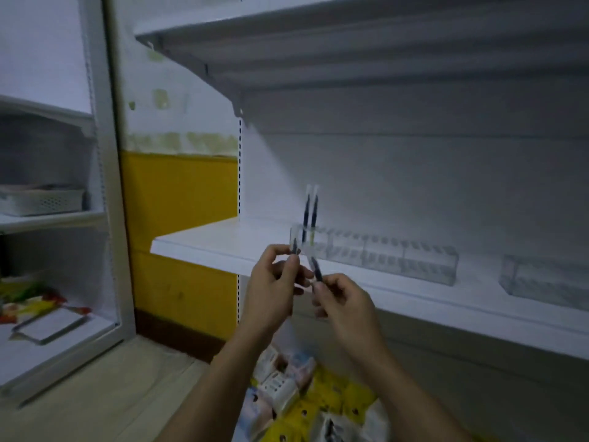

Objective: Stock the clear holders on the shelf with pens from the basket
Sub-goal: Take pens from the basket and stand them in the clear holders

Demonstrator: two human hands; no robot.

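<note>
A long clear holder (382,255) with many slots stands on the white shelf (223,240). Two dark pens (310,215) stand upright in its left end. A second clear holder (541,282) sits further right. My left hand (274,288) pinches a dark pen (294,247) just in front of the holder's left end. My right hand (344,301) pinches another dark pen (316,269), tilted up to the left. Both hands hover at the shelf's front edge, close together.
Another shelf (318,43) hangs overhead. Below my arms lies a yellow container (318,409) with small boxes. To the left stands a white cabinet (108,186) holding a white basket (41,199) and packets on its lower shelf.
</note>
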